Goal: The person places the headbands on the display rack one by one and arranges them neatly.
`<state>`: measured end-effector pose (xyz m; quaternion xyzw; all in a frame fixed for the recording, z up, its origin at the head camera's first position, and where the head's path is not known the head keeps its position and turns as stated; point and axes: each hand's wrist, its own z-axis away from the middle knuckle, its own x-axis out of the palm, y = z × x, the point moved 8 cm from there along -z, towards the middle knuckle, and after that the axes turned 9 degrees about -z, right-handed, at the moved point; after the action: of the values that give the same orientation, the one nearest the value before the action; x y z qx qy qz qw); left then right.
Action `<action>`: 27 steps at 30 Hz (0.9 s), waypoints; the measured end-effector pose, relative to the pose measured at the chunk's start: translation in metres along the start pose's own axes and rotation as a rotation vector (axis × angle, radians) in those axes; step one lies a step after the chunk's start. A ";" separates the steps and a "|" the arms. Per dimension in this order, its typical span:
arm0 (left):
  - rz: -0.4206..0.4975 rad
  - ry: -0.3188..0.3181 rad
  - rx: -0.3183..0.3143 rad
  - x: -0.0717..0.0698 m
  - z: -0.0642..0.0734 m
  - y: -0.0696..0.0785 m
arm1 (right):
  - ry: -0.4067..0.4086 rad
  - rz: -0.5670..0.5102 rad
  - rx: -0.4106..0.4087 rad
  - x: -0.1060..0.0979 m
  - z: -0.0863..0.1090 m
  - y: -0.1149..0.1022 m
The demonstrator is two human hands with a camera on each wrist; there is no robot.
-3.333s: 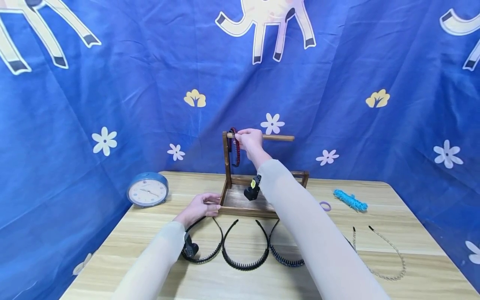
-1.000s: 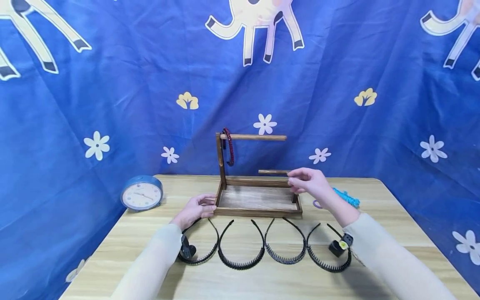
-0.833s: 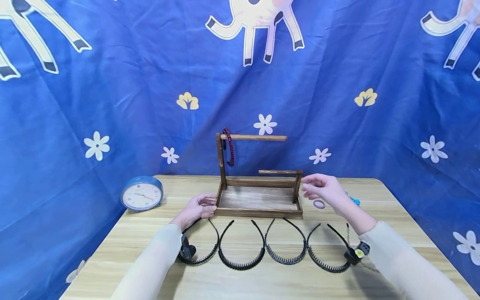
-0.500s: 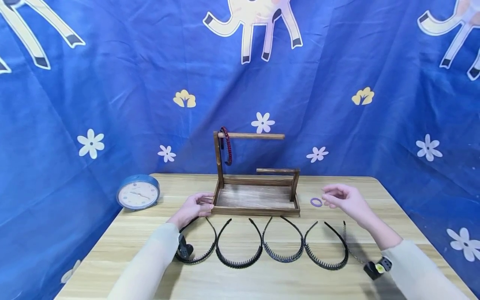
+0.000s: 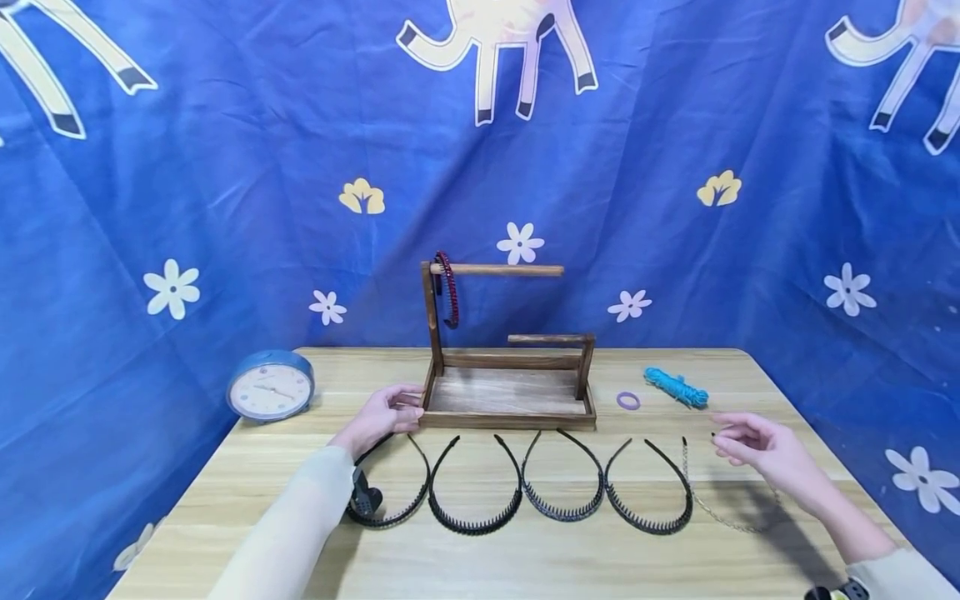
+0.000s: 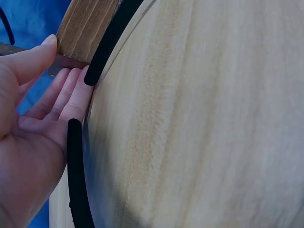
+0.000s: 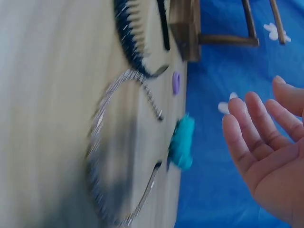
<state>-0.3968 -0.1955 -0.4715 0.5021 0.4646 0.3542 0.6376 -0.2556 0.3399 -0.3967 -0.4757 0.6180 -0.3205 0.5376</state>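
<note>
My left hand (image 5: 378,421) rests against the front left corner of a wooden stand (image 5: 507,419). In the left wrist view its straight fingers (image 6: 71,102) and thumb touch the wood. A red toothed headband (image 5: 452,292) hangs at the post end of the stand's upper rod (image 5: 502,270). Raised over the right side, my right hand (image 5: 780,458) holds nothing, its fingers loosely bent. Beneath it lies a thin silver braided headband (image 7: 95,128), partly covered by the hand in the head view. Several dark toothed headbands (image 5: 476,527) lie in a row before the stand.
A blue round clock (image 5: 272,387) stands at the left of the table. Right of the stand lie a purple ring (image 5: 628,401) and a bundle of turquoise cord (image 5: 677,388). A shorter rod (image 5: 547,338) juts inward on the stand's right. Blue cloth (image 5: 630,208) hangs behind the table.
My right hand has let go of the red headband, leaving it on the upper rod, and has moved right and nearer, over the braided headband. My left hand has stayed at the stand's corner.
</note>
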 end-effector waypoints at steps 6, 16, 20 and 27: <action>0.008 -0.010 0.000 0.001 -0.002 -0.001 | 0.010 0.155 -0.079 -0.015 0.022 0.012; 0.042 -0.011 0.012 0.002 -0.001 0.002 | -0.011 0.345 -0.183 -0.027 0.046 0.032; 0.045 -0.017 0.017 0.003 0.000 0.001 | -0.040 0.397 -0.210 -0.027 0.053 0.039; 0.032 -0.014 0.029 0.001 -0.001 0.000 | -0.086 0.417 -0.409 -0.020 0.059 0.041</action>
<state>-0.3977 -0.1943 -0.4722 0.5210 0.4572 0.3542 0.6277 -0.2091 0.3791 -0.4393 -0.4501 0.7308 -0.0514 0.5106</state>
